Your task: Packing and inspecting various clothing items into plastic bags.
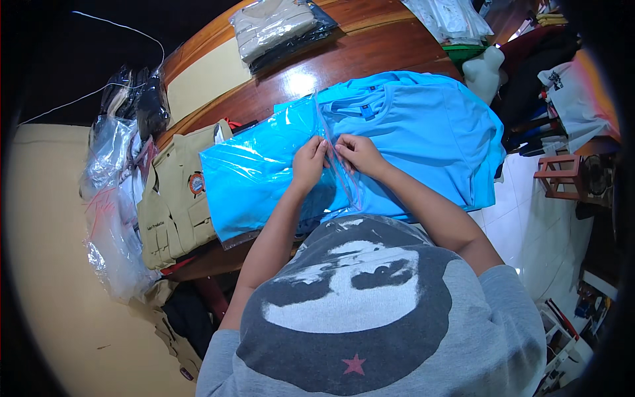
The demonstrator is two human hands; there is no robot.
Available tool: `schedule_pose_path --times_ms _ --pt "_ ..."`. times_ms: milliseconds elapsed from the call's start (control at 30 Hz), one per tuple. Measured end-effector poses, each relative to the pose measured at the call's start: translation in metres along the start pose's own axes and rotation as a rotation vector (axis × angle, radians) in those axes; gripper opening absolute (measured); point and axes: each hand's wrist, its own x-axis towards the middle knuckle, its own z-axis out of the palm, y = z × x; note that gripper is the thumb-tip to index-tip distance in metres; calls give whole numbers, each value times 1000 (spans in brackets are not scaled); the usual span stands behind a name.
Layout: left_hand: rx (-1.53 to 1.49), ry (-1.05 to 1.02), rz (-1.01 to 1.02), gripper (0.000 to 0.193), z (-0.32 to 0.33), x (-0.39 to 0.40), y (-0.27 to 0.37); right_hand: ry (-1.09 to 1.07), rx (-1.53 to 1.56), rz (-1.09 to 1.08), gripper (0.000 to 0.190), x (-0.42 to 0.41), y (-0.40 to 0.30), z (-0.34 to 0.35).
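Observation:
A folded bright blue garment lies inside a clear plastic bag [258, 173] in front of me. My left hand [309, 161] pinches the bag near its right-hand edge, where a reddish strip runs along the mouth. My right hand [361, 155] has its fingers bent at that same edge; the fingertips touch the plastic, but how firmly they grip is hidden. Beneath the right hand a light blue T-shirt [421, 134] is spread flat, its collar label showing. More blue shirts [407, 78] lie under it, and the bag's mouth overlaps the left part of the T-shirt.
Left of the bag is a khaki shirt [181, 198] with a round badge, beside loose plastic bags [111, 208]. Bagged garments [278, 30] lie at the far side of the wooden table [367, 54]. A white mannequin torso [483, 74] stands back right; a reddish stool [560, 173] is on the floor.

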Motion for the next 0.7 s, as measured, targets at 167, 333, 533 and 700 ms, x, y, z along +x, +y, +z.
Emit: schedule_pose_path --times_ms 167,333,533,700 --pt "-17 1 3 24 3 -2 2 7 12 4 21 0 7 -2" --pt "-5 -26 0 23 -1 -1 -4 45 -109 125 23 5 -18 9" --pt "-19 19 -82 21 0 8 6 62 -246 20 27 21 -16 12" --pt "26 25 -39 20 -6 10 2 53 -265 -40 27 26 -5 10"
